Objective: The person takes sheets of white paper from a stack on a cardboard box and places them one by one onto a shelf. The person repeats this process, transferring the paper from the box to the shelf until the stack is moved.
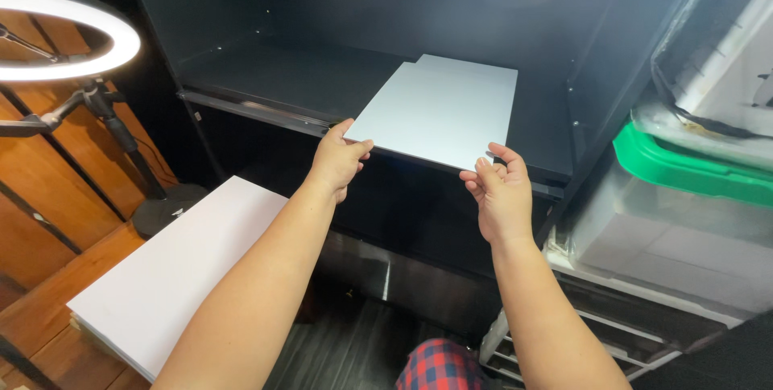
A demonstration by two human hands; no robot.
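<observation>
A: Grip?
B: My left hand [336, 160] and right hand [501, 193] each pinch a near corner of the white sheet [439, 112], fingers closed on it.
A: Where's it sit?
B: Flat on the dark cabinet shelf [282, 80], atop 1 more sheet.
A: Step?
B: Placing, I'd say. Next needs squaring edges, then letting go.
</observation>
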